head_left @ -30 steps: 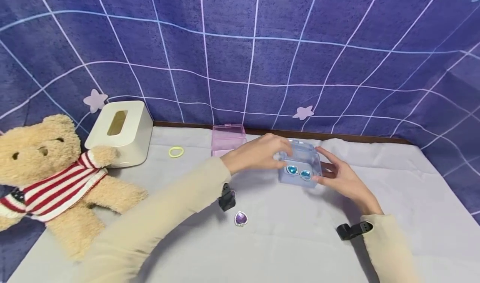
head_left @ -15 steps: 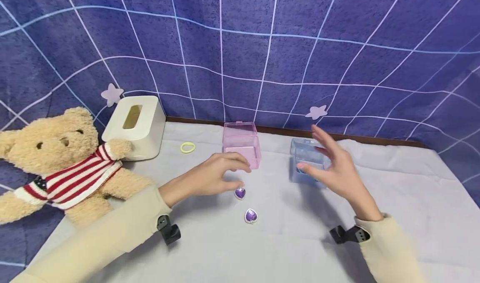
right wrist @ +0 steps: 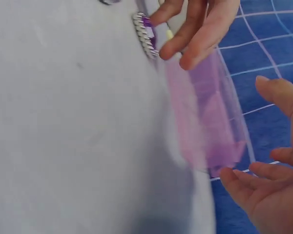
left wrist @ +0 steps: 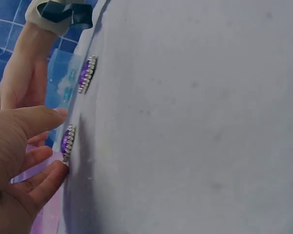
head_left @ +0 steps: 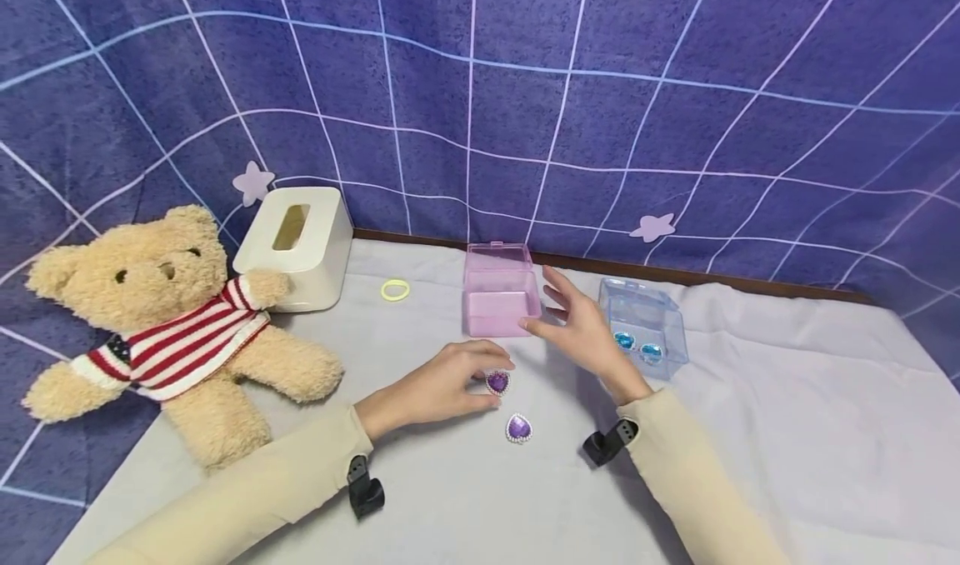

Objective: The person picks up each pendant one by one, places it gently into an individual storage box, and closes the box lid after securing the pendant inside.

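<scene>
My left hand (head_left: 442,382) has its thumb and fingertips spread on either side of a purple heart-shaped jewel (head_left: 497,382) with a beaded silver rim. In the left wrist view one fingertip sits right at the end of this jewel (left wrist: 68,142). A second purple heart jewel (head_left: 519,428) lies nearer the front. My right hand (head_left: 576,323), fingers spread, is beside the right side of a clear pink box (head_left: 495,319) with its lid raised. In the head view its thumb overlaps the box's front corner. The right wrist view shows the pink box (right wrist: 210,117) near those fingertips.
A clear blue box (head_left: 663,332) with its lid up holds two blue jewels (head_left: 637,347), right of my right hand. A yellow ring-shaped band (head_left: 395,290), a white tissue box (head_left: 300,257) and a teddy bear (head_left: 172,298) are on the left. A blue curtain (head_left: 420,90) hangs behind.
My left hand has left the blue box and come down to the upper purple jewel. My right hand has moved left from the blue box to the pink one. The head view has shifted.
</scene>
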Tool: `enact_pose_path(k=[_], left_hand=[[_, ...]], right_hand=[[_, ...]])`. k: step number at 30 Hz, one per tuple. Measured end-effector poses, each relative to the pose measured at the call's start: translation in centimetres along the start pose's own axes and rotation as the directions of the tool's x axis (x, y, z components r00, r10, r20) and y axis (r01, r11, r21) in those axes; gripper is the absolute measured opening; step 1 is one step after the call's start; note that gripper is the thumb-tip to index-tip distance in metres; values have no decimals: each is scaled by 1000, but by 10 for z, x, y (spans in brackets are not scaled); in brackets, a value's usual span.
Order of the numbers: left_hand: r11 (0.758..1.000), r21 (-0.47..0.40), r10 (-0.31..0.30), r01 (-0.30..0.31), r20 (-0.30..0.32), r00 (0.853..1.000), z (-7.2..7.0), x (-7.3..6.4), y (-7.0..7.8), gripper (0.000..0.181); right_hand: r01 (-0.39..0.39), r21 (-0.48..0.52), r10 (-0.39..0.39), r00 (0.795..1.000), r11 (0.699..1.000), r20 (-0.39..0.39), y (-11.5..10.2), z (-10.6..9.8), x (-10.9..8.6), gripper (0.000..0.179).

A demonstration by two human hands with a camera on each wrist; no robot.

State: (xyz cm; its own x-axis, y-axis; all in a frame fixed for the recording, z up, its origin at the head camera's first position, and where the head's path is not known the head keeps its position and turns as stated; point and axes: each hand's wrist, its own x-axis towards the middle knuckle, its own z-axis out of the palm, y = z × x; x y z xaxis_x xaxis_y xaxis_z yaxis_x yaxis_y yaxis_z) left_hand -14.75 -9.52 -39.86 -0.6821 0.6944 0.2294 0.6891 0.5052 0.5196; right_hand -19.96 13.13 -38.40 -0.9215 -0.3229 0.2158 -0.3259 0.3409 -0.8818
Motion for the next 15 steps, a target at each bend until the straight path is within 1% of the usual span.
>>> enact_pose_path(k=[4,7,10,15], left_hand=[[999,31,12,-13,22,1000,3,3,-2,39],[999,28,22,-23,34,999,3,5,-4,37],[999,26,37,-38,42,998,3,6,-5,32],[998,32,55,-57,56,997,2,8,-7,18]], right_hand=[[-80,141,80,997,987,8,13,8,2,81],[-102,191,102,995,976,11,18,10,2,78],[-93,219,92,996,971,16,21,12,3,74],[-71,205,68,997,976,24,23,13,5,69]])
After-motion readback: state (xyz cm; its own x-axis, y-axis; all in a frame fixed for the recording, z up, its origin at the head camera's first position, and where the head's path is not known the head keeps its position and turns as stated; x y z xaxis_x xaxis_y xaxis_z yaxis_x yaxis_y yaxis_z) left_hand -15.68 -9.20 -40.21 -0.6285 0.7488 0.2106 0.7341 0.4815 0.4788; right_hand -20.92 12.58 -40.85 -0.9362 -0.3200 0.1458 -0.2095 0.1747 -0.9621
